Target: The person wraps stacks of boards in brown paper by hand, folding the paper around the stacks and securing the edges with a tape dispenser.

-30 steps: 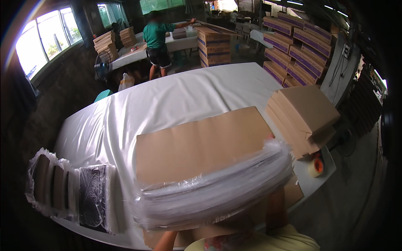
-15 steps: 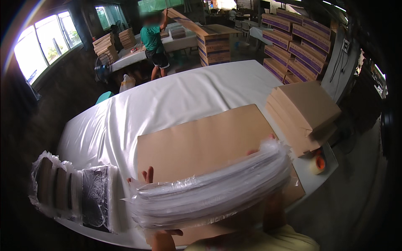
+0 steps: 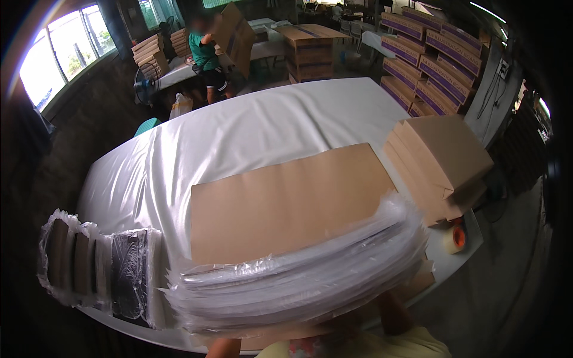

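A thick stack of clear plastic-wrapped sheets (image 3: 298, 286) spans the near middle, close to me and bowed in the view. My left wrist (image 3: 224, 347) shows under its lower left edge, and my right forearm (image 3: 395, 313) goes up behind its lower right part. Both hands support the stack; their fingers are hidden by it. Beneath and beyond it, a large flat brown paper sheet (image 3: 286, 203) lies on the table. To the left, several plastic-wrapped bundles of dark and pale boards (image 3: 128, 274) stand in a row.
A white sheet covers the table (image 3: 239, 140). At right are a stack of folded brown cardboard (image 3: 444, 152) and a tape roll (image 3: 456, 238) with an orange core. Farther back stand purple-striped cartons (image 3: 430, 59), a fan (image 3: 143, 89) and a person in green (image 3: 205, 53) holding a carton.
The wrapped stack has come slightly nearer and lower, and my fingers at its far edge have gone out of sight. In the background, the person has swung the cardboard carton down upright.
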Available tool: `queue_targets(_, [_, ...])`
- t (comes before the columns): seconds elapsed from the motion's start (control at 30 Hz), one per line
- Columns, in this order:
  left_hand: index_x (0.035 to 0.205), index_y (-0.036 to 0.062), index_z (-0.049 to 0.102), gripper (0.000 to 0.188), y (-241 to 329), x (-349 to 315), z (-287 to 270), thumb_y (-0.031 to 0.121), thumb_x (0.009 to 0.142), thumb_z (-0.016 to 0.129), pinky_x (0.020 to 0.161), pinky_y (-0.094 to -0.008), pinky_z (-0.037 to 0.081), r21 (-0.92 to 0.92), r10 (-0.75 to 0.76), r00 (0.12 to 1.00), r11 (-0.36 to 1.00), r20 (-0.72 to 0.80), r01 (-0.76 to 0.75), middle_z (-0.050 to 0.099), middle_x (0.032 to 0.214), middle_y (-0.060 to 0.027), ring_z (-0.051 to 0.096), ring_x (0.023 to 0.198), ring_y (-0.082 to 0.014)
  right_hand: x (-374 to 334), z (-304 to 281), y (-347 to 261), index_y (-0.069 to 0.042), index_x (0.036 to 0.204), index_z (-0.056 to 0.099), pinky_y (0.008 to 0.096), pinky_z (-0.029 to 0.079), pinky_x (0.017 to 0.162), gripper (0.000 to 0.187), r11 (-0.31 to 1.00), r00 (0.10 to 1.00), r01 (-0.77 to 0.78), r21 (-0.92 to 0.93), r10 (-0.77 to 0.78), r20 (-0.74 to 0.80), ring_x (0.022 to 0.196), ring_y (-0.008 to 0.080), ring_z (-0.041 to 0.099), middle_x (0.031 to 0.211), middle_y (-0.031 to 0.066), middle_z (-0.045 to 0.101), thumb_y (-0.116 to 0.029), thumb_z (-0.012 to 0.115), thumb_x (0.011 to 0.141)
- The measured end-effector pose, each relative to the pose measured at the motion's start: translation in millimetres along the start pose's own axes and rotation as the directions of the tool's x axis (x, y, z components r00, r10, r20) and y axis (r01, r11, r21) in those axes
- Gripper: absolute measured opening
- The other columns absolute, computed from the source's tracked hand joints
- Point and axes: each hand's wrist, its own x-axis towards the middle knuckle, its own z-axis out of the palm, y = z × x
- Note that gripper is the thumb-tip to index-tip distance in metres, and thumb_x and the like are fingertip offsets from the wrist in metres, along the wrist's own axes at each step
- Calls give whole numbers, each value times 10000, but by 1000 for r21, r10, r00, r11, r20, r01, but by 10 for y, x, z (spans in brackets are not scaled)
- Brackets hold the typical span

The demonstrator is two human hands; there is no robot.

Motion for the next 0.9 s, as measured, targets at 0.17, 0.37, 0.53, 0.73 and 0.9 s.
queue_targets(0.17, [1113, -11, 574, 612, -138, -156, 105, 190, 600, 843, 759, -338, 515, 103, -47, 998, 994, 50, 41, 635, 955, -107, 612, 844, -188, -172, -241, 326, 22, 1215, 378, 364, 406, 933, 902, 988, 995, -99, -122, 103, 19, 1135, 266, 457, 1227, 177, 457, -331, 862, 541])
queue_targets(0.37, [1102, -17, 585, 608, -137, -190, 137, 183, 592, 848, 751, -333, 517, 143, -39, 996, 989, 85, 26, 645, 933, -109, 618, 826, -184, -179, -269, 334, 39, 1192, 431, 361, 427, 916, 842, 963, 988, -120, -240, 140, 68, 1116, 261, 478, 1207, 171, 482, -310, 860, 558])
queue_targets(0.53, [1035, -35, 607, 531, 293, 230, 171, 131, 587, 840, 755, -321, 511, -125, -177, 975, 973, 135, 194, 647, 914, -115, 618, 818, -171, 255, 146, 92, 54, 1173, 476, 358, 444, 903, 793, 946, 985, -43, -323, 94, 146, 1099, 257, 495, 1190, 165, 502, -293, 859, 572])
queue_targets(0.73, [1055, -58, 553, 566, 222, 843, 277, 228, 642, 814, 704, -338, 523, -400, -570, 723, 603, 389, 690, 634, 925, -145, 637, 783, -222, 881, 327, 328, 87, 902, 634, 261, 490, 699, 505, 849, 841, -436, -299, 503, 200, 748, 138, 618, 838, 91, 655, -324, 809, 666])
queue_targets(0.9, [1015, -91, 594, 686, -658, 845, 543, 409, 604, 822, 681, -335, 516, -187, -663, 688, 666, 296, 722, 653, 891, -160, 643, 726, -226, 1187, 7, 1163, 90, 1001, 617, 316, 470, 783, 683, 717, 928, -264, -645, 372, 34, 826, 195, 611, 906, 128, 648, -440, 813, 618])
